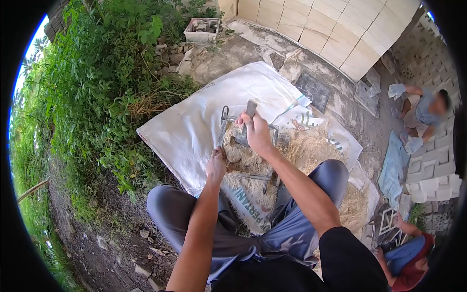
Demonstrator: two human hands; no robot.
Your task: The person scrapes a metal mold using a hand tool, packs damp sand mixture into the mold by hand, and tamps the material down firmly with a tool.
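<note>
A rectangular metal frame [249, 175] with a looped end lies on a white woven sack [182, 124], with pale, sandy material [238, 153] inside it. At the frame's left side, my left hand [215, 166] is closed on its side bar. My right hand [257, 132] is above the frame's far part, wrapped round a short, grey-brown tool [251, 108] whose upper end sticks out past the fingers. Its lower end is hidden behind the hand. Some dark shape shows in the sandy material beside that hand.
More sandy powder [311, 146] is heaped to the right. Green plants [97, 87] grow at left, near a white tub [202, 31]. On the right, a person with gloves [425, 109] sits by stacked pale blocks [433, 170]; another person [408, 253] handles a white frame [387, 220].
</note>
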